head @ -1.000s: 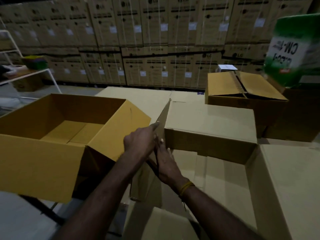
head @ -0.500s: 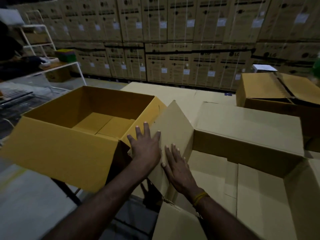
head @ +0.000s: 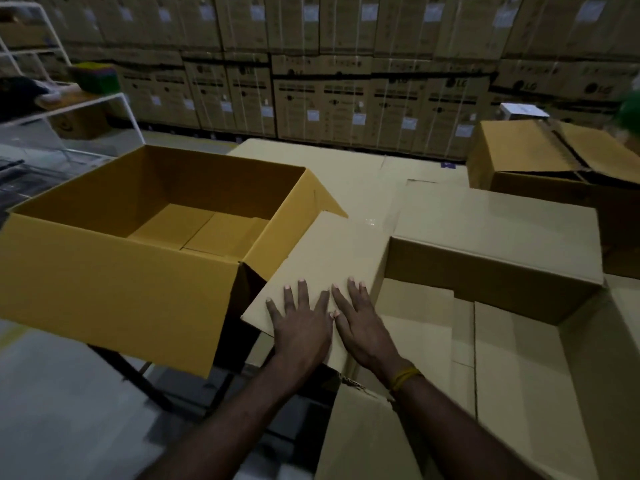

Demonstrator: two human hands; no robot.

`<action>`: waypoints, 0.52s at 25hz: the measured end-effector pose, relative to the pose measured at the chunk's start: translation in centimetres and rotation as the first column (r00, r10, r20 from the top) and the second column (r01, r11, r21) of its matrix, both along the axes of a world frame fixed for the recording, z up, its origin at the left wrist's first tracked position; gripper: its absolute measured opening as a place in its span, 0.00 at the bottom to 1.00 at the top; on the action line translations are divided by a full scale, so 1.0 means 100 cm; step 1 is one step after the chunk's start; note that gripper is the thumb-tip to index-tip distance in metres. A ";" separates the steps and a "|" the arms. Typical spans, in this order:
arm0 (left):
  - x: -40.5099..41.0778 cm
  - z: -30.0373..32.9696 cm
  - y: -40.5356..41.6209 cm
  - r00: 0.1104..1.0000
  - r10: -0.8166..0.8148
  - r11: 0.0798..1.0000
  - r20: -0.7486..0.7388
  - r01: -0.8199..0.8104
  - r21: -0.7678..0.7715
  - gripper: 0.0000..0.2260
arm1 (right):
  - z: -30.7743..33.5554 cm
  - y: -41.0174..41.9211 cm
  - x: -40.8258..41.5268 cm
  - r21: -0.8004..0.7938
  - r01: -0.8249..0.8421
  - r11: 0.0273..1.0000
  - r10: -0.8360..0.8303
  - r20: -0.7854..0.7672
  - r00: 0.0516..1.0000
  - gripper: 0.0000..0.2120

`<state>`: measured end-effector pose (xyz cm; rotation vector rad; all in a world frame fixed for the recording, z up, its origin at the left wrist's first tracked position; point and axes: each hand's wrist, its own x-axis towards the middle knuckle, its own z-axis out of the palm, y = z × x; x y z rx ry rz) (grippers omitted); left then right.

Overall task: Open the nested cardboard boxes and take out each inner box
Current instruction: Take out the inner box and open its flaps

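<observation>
Cardboard flap (head: pixel 322 268) of the big pale box (head: pixel 519 375) lies folded outward to the left, and I have both palms flat on it. My left hand (head: pixel 301 327) presses the flap with fingers straight and spread; my right hand (head: pixel 363 323) lies just beside it, also flat with fingers extended, thumbs almost touching. Neither hand grips anything. A yellow band (head: pixel 405 377) circles my right wrist.

The big pale box fills the lower right of my view, its top open. Its far flap (head: pixel 495 237) is folded out flat, and I see the inner floor panels (head: pixel 512 358) below it. A near flap (head: pixel 363 438) juts up at the bottom edge, under my right forearm.

To the left sits a yellow-brown box (head: pixel 121 271), open at the top, with only its bottom flaps showing inside. Its right-hand flap (head: pixel 311 202) slopes down toward the flap I am pressing, and the two overlap or touch there; I cannot tell which. A dark frame (head: pixel 131 379) shows under this box.

At the far right another brown carton (head: pixel 554 164) stands with its top flaps loosely shut. Behind everything, a wall of stacked printed cartons (head: pixel 346 81) runs across the background. A white wire rack (head: pixel 69 105) stands at the far left with some dim items on it.
</observation>
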<state>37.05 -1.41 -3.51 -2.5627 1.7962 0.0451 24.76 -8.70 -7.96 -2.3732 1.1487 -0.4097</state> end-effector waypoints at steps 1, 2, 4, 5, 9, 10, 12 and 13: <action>-0.004 -0.006 0.004 1.000 -0.022 0.999 0.003 0.022 -0.030 0.24 | 0.003 0.002 -0.002 0.012 0.000 1.000 0.000 -0.018 1.000 0.26; -0.008 -0.012 0.009 0.999 -0.043 0.997 0.010 0.044 -0.059 0.24 | 0.007 0.004 -0.006 0.029 0.002 1.000 -0.001 -0.035 0.999 0.26; -0.016 -0.022 0.020 0.997 -0.078 0.991 0.009 0.078 -0.110 0.24 | 0.014 0.016 -0.022 0.097 0.017 0.995 -0.010 -0.069 0.998 0.26; -0.023 -0.026 0.025 0.995 -0.096 0.988 -0.002 0.095 -0.124 0.24 | 0.015 0.026 -0.035 0.130 0.040 0.991 -0.027 -0.100 0.995 0.26; -0.059 -0.039 0.043 0.978 -0.207 0.976 0.017 0.208 -0.063 0.28 | 0.010 0.076 -0.103 0.145 0.232 0.962 -0.187 -0.267 0.945 0.31; -0.067 -0.041 0.045 0.967 -0.255 0.966 0.005 0.255 -0.032 0.32 | 0.010 0.088 -0.124 0.107 0.279 0.954 -0.237 -0.294 0.926 0.34; -0.077 -0.042 0.049 0.931 -0.365 0.930 -0.023 0.366 0.036 0.38 | 0.014 0.104 -0.171 0.013 0.315 0.949 -0.289 -0.367 0.884 0.44; -0.074 -0.041 0.050 0.912 -0.410 0.907 -0.028 0.411 0.091 0.41 | 0.015 0.108 -0.192 -0.016 0.313 0.950 -0.291 -0.411 0.864 0.47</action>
